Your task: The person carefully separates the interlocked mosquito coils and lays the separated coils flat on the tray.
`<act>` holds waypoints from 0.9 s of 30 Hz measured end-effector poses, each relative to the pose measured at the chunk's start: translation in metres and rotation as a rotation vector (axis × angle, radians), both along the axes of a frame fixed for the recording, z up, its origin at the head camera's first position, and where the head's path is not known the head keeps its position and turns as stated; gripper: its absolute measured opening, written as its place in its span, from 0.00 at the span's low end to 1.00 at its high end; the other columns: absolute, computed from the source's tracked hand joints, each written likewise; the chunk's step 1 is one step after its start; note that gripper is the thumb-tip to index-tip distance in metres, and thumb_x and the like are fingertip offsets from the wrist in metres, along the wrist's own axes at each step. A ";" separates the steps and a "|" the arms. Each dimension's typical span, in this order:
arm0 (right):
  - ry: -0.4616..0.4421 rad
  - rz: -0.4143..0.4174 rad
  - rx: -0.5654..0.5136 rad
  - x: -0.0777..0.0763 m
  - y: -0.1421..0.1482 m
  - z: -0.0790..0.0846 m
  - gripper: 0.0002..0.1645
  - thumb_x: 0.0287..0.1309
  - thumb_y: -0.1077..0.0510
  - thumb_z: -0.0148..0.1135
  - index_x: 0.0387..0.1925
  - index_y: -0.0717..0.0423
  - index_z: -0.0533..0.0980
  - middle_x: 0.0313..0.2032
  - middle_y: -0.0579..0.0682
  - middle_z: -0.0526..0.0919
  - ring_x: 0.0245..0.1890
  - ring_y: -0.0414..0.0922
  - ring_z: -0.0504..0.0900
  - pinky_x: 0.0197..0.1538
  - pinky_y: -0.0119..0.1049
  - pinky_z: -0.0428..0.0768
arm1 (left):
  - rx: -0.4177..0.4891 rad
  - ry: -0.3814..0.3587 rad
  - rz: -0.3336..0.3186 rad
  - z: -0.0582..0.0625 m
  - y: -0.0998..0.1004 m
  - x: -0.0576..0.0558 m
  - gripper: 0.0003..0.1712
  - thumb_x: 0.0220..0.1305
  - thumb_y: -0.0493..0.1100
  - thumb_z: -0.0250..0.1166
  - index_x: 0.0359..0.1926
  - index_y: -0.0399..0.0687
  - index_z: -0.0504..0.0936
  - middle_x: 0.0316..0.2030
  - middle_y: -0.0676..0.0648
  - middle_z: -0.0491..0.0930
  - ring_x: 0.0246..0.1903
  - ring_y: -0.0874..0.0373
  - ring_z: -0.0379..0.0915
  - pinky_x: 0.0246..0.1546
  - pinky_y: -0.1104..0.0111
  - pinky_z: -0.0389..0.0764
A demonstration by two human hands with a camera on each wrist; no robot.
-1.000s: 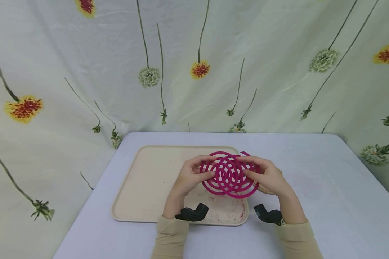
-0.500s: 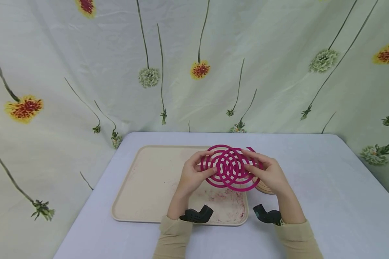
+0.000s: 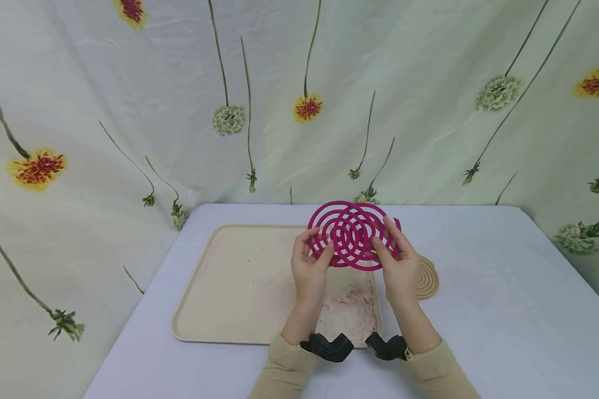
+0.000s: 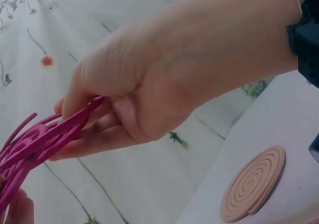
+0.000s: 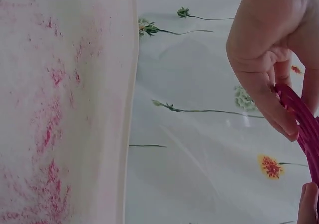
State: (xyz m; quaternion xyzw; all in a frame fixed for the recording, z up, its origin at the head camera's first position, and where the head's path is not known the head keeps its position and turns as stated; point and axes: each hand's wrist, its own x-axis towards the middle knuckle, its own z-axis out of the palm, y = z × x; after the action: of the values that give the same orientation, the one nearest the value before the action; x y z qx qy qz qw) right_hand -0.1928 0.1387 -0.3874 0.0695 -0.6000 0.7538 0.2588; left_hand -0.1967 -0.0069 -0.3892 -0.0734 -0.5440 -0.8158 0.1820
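Observation:
A pair of magenta mosquito coils point(image 3: 348, 235), two overlapping flat spirals, is held up over the tray's back right part in the head view. My left hand point(image 3: 309, 274) pinches its left side, thumb in front and fingers behind. On the right side my right hand point(image 3: 401, 271) grips the rings the same way. In the left wrist view the spirals point(image 4: 50, 137) appear nearly edge-on, spread slightly apart. The right wrist view shows their stacked rings point(image 5: 301, 112) between thumb and fingers.
A beige tray point(image 3: 229, 288) with pink smears and crumbs at its right end lies on the white-covered table point(image 3: 499, 310). Right of it rests a tan mosquito coil point(image 3: 429, 280), flat and tightly wound. A flower-printed cloth point(image 3: 429, 138) hangs behind the table.
Both hands have raised the magenta coils up and away from me, tilting them more upright, and the wrists have drawn closer together. More of the tan coil shows.

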 end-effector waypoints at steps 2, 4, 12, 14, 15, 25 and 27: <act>0.009 0.026 0.018 -0.001 0.003 0.001 0.28 0.58 0.72 0.58 0.61 0.65 0.68 0.53 0.51 0.75 0.50 0.41 0.78 0.45 0.33 0.78 | -0.033 -0.003 -0.022 0.001 -0.004 -0.001 0.22 0.59 0.31 0.64 0.54 0.34 0.69 0.51 0.38 0.72 0.51 0.45 0.74 0.44 0.62 0.78; -0.002 0.097 0.056 -0.001 0.010 0.004 0.27 0.57 0.73 0.58 0.60 0.67 0.68 0.52 0.51 0.75 0.49 0.40 0.79 0.45 0.33 0.79 | -0.094 0.016 -0.081 0.002 -0.013 -0.003 0.21 0.59 0.30 0.63 0.53 0.34 0.71 0.51 0.37 0.72 0.50 0.47 0.75 0.45 0.63 0.78; -0.158 0.448 0.454 0.002 0.048 0.013 0.19 0.57 0.67 0.62 0.51 0.66 0.72 0.48 0.59 0.74 0.39 0.43 0.81 0.40 0.37 0.82 | -0.487 0.137 -0.523 0.004 -0.060 -0.008 0.21 0.56 0.28 0.64 0.52 0.35 0.74 0.49 0.39 0.73 0.44 0.50 0.74 0.41 0.64 0.81; -0.164 0.509 0.519 0.002 0.053 0.013 0.21 0.56 0.67 0.62 0.52 0.65 0.72 0.48 0.62 0.74 0.40 0.46 0.81 0.40 0.38 0.82 | -0.544 0.149 -0.571 0.005 -0.066 -0.008 0.19 0.55 0.27 0.65 0.49 0.35 0.76 0.46 0.39 0.74 0.40 0.52 0.75 0.38 0.66 0.82; -0.167 0.532 0.541 0.002 0.054 0.014 0.22 0.56 0.67 0.62 0.53 0.65 0.72 0.49 0.64 0.73 0.40 0.48 0.81 0.40 0.39 0.82 | -0.563 0.155 -0.587 0.005 -0.067 -0.007 0.18 0.54 0.27 0.65 0.48 0.35 0.76 0.45 0.39 0.75 0.37 0.52 0.75 0.36 0.66 0.82; -0.166 0.347 0.410 0.003 0.040 0.013 0.28 0.56 0.65 0.64 0.59 0.63 0.71 0.53 0.61 0.74 0.44 0.44 0.81 0.42 0.37 0.81 | -0.459 0.142 -0.352 0.006 -0.055 -0.006 0.17 0.53 0.27 0.67 0.46 0.32 0.77 0.43 0.37 0.76 0.36 0.49 0.76 0.38 0.67 0.82; -0.143 0.284 0.292 0.003 0.031 0.011 0.28 0.56 0.66 0.63 0.59 0.63 0.70 0.52 0.57 0.75 0.44 0.42 0.81 0.42 0.36 0.81 | -0.391 0.147 -0.252 0.007 -0.049 -0.006 0.17 0.53 0.27 0.67 0.46 0.31 0.77 0.43 0.36 0.76 0.39 0.50 0.76 0.40 0.65 0.81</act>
State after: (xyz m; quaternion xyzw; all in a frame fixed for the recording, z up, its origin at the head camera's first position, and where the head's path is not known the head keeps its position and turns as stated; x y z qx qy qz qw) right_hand -0.1898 0.1697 -0.3759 0.1364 -0.7038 0.6908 0.0941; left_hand -0.2031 -0.0562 -0.3826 -0.2336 -0.6636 -0.7036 0.1001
